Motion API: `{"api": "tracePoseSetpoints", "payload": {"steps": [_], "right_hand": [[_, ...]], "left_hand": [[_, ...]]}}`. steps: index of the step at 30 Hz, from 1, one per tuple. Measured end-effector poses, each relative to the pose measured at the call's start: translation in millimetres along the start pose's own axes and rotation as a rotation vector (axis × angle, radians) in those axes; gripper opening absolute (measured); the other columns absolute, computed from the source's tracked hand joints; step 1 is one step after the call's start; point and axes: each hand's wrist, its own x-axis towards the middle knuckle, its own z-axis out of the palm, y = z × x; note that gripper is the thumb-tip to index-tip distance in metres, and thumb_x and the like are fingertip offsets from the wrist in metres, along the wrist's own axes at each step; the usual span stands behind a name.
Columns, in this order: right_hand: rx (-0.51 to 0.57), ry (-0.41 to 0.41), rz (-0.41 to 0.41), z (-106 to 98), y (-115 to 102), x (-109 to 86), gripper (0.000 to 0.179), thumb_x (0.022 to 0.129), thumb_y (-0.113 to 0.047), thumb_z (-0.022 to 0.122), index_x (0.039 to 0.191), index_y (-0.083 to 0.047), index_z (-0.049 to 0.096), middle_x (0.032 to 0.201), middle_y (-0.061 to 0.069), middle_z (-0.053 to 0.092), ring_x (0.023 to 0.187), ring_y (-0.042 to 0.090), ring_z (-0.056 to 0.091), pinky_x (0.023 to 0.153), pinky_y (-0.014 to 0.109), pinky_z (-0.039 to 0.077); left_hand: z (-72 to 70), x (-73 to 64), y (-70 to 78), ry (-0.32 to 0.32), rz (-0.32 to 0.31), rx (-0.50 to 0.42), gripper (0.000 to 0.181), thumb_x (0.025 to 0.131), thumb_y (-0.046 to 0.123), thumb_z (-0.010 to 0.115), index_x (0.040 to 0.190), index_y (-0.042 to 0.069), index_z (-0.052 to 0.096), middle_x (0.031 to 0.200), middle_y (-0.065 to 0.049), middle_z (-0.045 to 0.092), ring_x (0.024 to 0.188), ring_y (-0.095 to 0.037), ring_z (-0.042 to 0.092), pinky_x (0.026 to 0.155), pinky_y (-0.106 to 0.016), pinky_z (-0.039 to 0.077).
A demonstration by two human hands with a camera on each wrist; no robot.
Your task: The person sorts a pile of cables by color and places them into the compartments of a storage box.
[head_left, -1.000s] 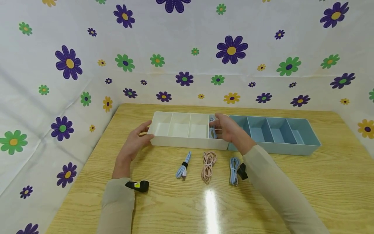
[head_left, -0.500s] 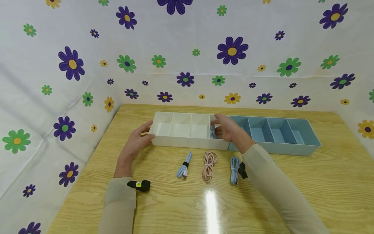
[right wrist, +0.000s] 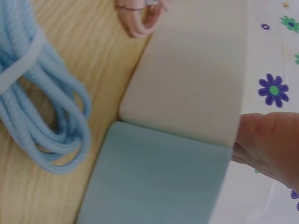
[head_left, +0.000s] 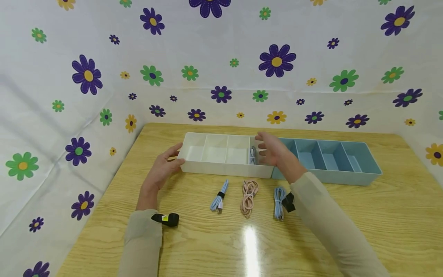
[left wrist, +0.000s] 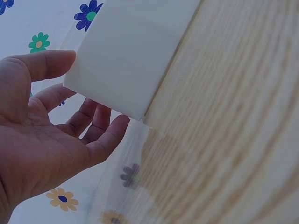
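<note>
Your left hand (head_left: 160,171) holds the end of the long white plastic tray (head_left: 225,168), with the thumb by its near corner and the other fingers bent at its end. Your right hand (head_left: 277,156) is loose and free, with its fingers a bit bent, over the last of the tray's four boxes, the one farthest from your left hand. In that box, just beside your right fingertips and apart from them, a pale blue bundled cable (head_left: 253,155) stands close to the divider.

The long dull-blue plastic tray (head_left: 346,177) touches the white one end to end. It starts under your right hand and runs off to the right of it. Your hand and arm hide some of its first box.

Three more cables lie on the light wooden worktop (head_left: 194,246), nearer to you than your hands. Between your hands are a light blue cable with a black strap (head_left: 219,196) and a looped pink cable (head_left: 249,198). Closest to your right wrist is a light blue woven cable with a pale tie (head_left: 278,203), just beside the black wrist camera (head_left: 288,202).
</note>
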Motion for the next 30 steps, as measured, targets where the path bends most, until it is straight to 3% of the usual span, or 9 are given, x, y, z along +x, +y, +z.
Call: {"api": "tracePoseSetpoints", "payload": {"steps": [8,19,30], "right_hand": [[0.048,-0.056,-0.079,-7.3,-3.3,-10.6,0.062,0.108,-0.04,0.029,0.16,-0.011,0.012,0.165,0.017,0.002,0.151,0.039,0.003,0.118,0.057,0.012],[0.096,-0.217,-0.16,-20.2,0.5,-23.3,0.066,0.108,-0.045,0.024,0.16,-0.01,0.004,0.165,0.018,0.001,0.151,0.039,0.004,0.116,0.062,0.014],[0.108,-0.316,-0.218,-33.8,10.6,-41.8,0.068,0.107,-0.047,0.022,0.16,-0.01,0.001,0.164,0.021,0.001,0.15,0.041,0.009,0.115,0.06,0.02]], "left_hand": [[-0.7,1.2,0.8,0.003,0.013,0.0,0.063,0.101,0.011,0.057,0.157,0.013,0.03,0.147,-0.023,0.033,0.124,-0.033,0.044,0.097,-0.035,0.048],[0.5,-2.3,2.1,0.003,0.001,0.0,0.063,0.101,0.011,0.057,0.157,0.014,0.029,0.149,-0.024,0.033,0.126,-0.034,0.043,0.104,-0.048,0.043],[0.3,0.1,0.4,0.01,-0.004,0.015,0.062,0.1,0.011,0.057,0.157,0.014,0.031,0.147,-0.023,0.034,0.124,-0.034,0.044,0.102,-0.047,0.045]]}}
